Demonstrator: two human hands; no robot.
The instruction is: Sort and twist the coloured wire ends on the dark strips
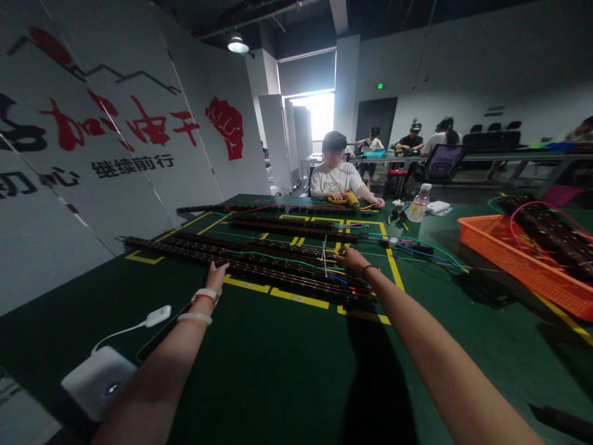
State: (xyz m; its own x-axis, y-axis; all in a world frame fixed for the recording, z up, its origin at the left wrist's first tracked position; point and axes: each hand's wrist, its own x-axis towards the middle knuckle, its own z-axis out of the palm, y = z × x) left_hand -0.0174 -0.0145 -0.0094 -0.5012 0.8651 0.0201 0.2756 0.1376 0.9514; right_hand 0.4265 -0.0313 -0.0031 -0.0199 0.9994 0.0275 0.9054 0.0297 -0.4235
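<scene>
Long dark wire harnesses (278, 266), wrapped in bands, lie side by side across the green table (278, 371). At the near edge of these bundles, my left hand (215, 277) is closed on a harness, its thumb showing on the right side. My right hand (353, 259) reaches over the right end, where yellow, blue and red wires fan out. Its fingers are pinched together among the wire ends; what they hold is too small to make out. White cable ties (325, 258) stand just left of those fingertips.
An orange basket (519, 262) with more harnesses stands at the right. Further back are a plastic bottle (419, 204) and a seated co-worker (337, 179) with a yellow tape roll. A white charger box (98, 380), a cable and a phone lie near my left forearm.
</scene>
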